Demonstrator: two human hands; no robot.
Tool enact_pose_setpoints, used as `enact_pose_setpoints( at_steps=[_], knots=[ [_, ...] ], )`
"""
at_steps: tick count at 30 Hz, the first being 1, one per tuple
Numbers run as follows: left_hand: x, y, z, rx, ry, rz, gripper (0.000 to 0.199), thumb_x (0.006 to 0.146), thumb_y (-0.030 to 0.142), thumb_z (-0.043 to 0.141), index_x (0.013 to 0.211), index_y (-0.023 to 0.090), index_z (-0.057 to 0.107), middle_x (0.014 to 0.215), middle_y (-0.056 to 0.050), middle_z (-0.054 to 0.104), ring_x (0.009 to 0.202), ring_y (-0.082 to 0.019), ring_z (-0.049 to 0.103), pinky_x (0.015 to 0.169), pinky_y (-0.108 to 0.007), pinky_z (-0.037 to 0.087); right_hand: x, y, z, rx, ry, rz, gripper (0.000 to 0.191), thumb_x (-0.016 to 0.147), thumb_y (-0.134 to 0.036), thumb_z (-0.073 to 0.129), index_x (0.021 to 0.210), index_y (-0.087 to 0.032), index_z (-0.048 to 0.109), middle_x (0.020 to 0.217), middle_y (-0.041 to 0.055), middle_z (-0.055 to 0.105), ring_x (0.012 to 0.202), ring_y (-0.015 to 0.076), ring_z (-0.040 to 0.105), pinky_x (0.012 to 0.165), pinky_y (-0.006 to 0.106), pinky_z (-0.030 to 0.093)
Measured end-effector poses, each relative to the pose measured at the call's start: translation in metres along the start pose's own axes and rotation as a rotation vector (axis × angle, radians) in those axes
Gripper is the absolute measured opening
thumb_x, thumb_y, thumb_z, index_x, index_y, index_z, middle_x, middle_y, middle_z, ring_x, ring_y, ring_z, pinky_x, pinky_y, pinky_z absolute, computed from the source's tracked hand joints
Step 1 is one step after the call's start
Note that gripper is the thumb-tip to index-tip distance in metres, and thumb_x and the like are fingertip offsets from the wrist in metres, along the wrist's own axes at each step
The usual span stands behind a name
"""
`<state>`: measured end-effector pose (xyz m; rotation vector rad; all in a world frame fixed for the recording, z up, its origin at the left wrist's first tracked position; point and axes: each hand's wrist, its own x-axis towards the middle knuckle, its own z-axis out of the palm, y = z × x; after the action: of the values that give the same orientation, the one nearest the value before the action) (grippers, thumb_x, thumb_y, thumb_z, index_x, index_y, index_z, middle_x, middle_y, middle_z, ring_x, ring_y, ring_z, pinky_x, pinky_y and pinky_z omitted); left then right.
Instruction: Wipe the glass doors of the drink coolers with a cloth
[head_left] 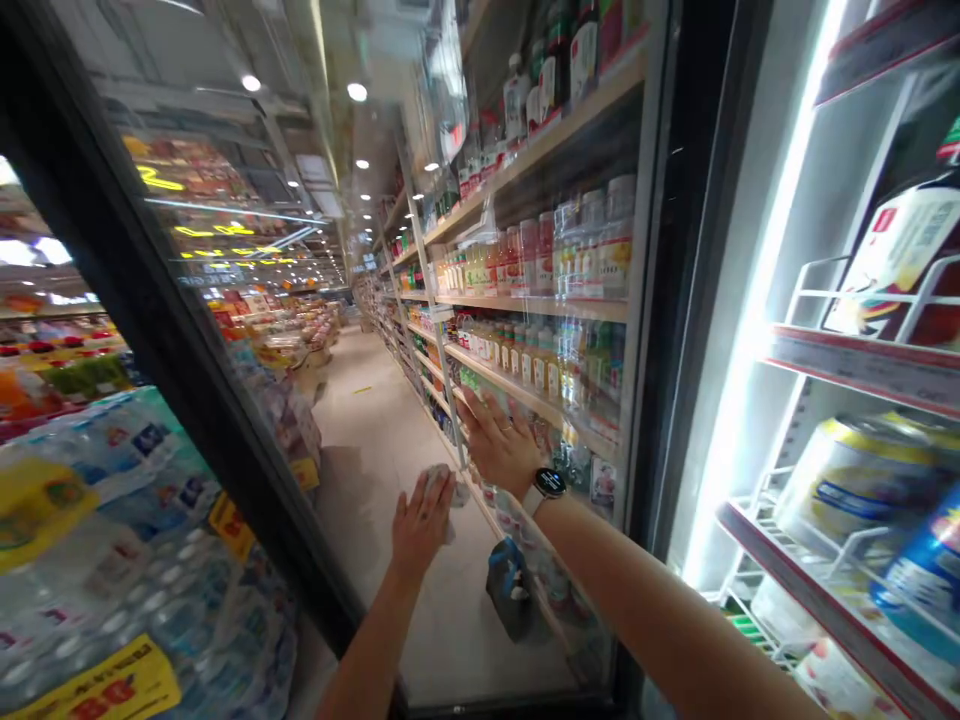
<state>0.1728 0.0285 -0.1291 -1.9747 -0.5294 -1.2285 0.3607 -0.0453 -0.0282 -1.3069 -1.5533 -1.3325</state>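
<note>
A glass cooler door [367, 610] with a dark frame stands swung open in front of me. My left hand [421, 520] is at the glass, with its fingers over a crumpled pale cloth [451, 528]; the fingers hide part of the cloth. Higher and to the right, my right hand [499, 445] lies flat against the pane, fingers stretched out, holding nothing. A dark round watch [551, 483] on a light strap is on my right wrist. Faint reflections of the hands show in the glass.
To the right is a lit cooler with cans [855, 480] and a bottle [900, 255] on wire-fronted shelves. Beyond the glass show bottle shelves [525, 300], an aisle floor [356, 400] and a dark container [510, 595] with blue on it. Packed water bottles [180, 580] stand left.
</note>
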Motion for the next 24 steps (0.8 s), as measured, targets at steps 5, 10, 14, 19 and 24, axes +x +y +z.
enact_pose_setpoints(
  at_steps=[5, 10, 14, 19, 24],
  knots=[
    [0.129, -0.083, -0.026, -0.068, 0.194, -0.300, 0.058, 0.096, 0.025, 0.043, 0.152, 0.021, 0.029, 0.151, -0.013, 0.044, 0.148, -0.028, 0.020, 0.122, -0.057, 0.014, 0.000, -0.002, -0.001, 0.038, -0.017, 0.008, 0.053, 0.094, -0.021, 0.046, 0.147, -0.019, 0.042, 0.150, 0.0064, 0.047, 0.142, 0.0209, 0.038, 0.124, 0.043, 0.006],
    [0.154, -0.084, -0.029, -0.151, 0.251, -0.421, 0.056, 0.098, 0.025, 0.038, 0.152, 0.022, 0.027, 0.153, -0.012, 0.040, 0.148, -0.029, 0.021, 0.121, -0.057, 0.022, 0.000, -0.003, -0.001, 0.034, 0.014, 0.005, 0.055, 0.092, -0.019, 0.048, 0.147, -0.017, 0.043, 0.149, 0.0071, 0.048, 0.144, 0.0212, 0.035, 0.125, 0.042, 0.004],
    [0.053, -0.032, -0.012, -0.120, 0.165, -0.404, 0.062, 0.096, 0.019, 0.040, 0.155, 0.020, 0.019, 0.156, -0.015, 0.034, 0.149, -0.030, 0.016, 0.119, -0.059, 0.025, 0.000, -0.004, -0.003, 0.016, 0.022, 0.004, 0.051, 0.093, -0.019, 0.047, 0.143, -0.016, 0.047, 0.148, 0.0070, 0.050, 0.144, 0.0213, 0.034, 0.125, 0.042, 0.002],
    [-0.080, 0.018, 0.003, -0.131, 0.004, -0.433, 0.065, 0.095, 0.015, 0.040, 0.155, 0.019, 0.014, 0.158, -0.013, 0.029, 0.149, -0.027, 0.012, 0.120, -0.052, 0.027, -0.001, -0.003, -0.002, -0.004, -0.005, 0.001, 0.049, 0.094, -0.021, 0.047, 0.143, -0.017, 0.048, 0.148, 0.0064, 0.049, 0.144, 0.0213, 0.034, 0.124, 0.042, 0.003],
    [-0.043, -0.017, -0.003, -0.104, 0.060, -0.463, 0.063, 0.095, 0.016, 0.039, 0.155, 0.017, 0.016, 0.158, -0.017, 0.029, 0.149, -0.030, 0.010, 0.119, -0.057, 0.025, -0.001, -0.004, -0.003, 0.018, -0.013, 0.002, 0.056, 0.093, -0.022, 0.047, 0.148, -0.016, 0.040, 0.147, 0.0091, 0.050, 0.145, 0.0220, 0.032, 0.124, 0.042, 0.004]
  ],
)
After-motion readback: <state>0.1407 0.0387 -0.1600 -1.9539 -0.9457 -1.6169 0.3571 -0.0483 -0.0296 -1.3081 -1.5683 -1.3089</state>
